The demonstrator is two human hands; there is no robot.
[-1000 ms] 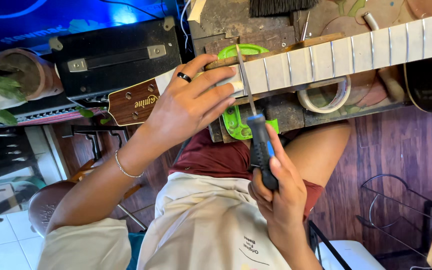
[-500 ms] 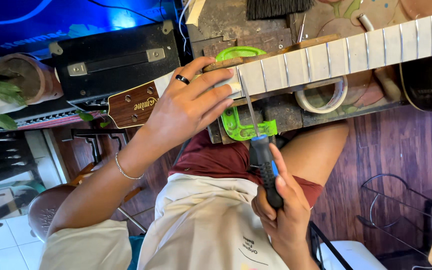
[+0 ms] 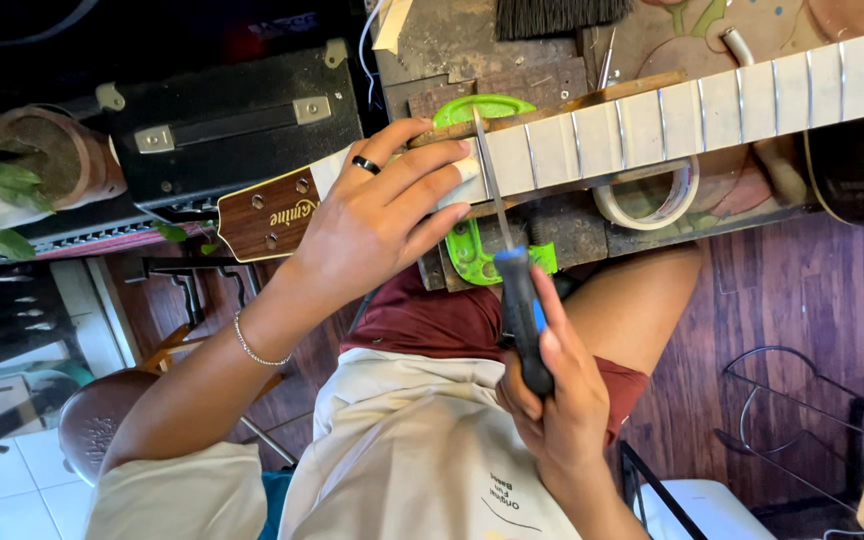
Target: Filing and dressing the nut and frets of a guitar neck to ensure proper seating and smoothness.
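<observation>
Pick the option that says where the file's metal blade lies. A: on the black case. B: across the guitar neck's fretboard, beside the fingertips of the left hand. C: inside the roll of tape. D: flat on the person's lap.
B: the right hand grips the blue-and-black handle, and the file crosses the guitar neck just right of the left hand, which presses on the neck.
</observation>
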